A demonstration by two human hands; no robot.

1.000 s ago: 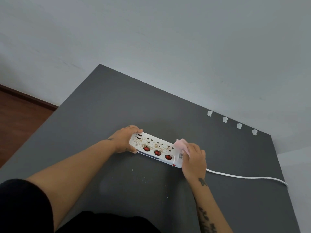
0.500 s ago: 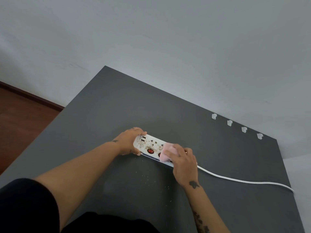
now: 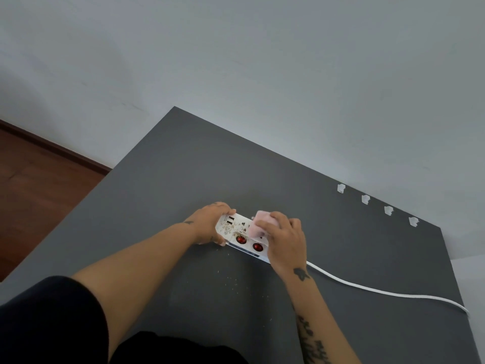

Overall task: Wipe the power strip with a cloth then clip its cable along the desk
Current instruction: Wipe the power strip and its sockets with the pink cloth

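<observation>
Where the power strip (image 3: pixel 237 231) lies: long axis toward the right edge of the desk (image 3: pixel 183 166).
Left hand (image 3: pixel 210 222): fingers grip its left end.
Right hand (image 3: pixel 284 240): fingers clamped on pink cloth (image 3: pixel 258 223); dusty part leftward.

The right hand (image 3: pixel 284 243) and the pink cloth (image 3: pixel 258 223) cover the right half of the power strip (image 3: pixel 236 229), hiding where the white cable (image 3: pixel 367 289) joins it. Far right of the power strip the cable drops over the desk (image 3: pixel 183 179) edge, its plug end unseen. The specks on the power strip's face are too small to name.
</observation>
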